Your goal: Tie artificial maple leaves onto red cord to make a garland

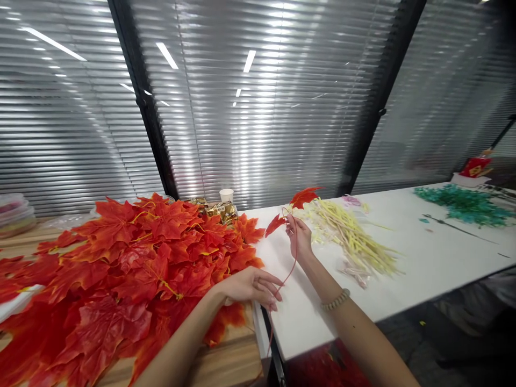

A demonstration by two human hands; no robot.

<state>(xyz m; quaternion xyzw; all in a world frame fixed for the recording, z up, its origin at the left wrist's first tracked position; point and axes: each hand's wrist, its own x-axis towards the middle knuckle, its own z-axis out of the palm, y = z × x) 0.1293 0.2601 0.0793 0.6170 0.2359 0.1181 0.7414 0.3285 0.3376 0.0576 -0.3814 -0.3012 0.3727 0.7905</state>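
My right hand (298, 234) is closed on a thin red stem (296, 252), pinched near its upper end, where red maple leaves (304, 198) stick out above and to the left. The stem curves down past the fingers of my left hand (256, 286) and hangs below the table edge. My left hand's fingers are stretched and slightly apart beside the stem; whether they touch it is hard to tell. A large pile of red-orange artificial maple leaves (161, 247) spreads left of my hands.
On the white table (403, 285) lie yellow stems (358, 242) and teal foliage (463, 204). Behind the leaf pile are a paper cup (226, 195) and gold packets (223, 212). Plastic containers (16, 215) stand far left. Window blinds (258, 107) rise behind.
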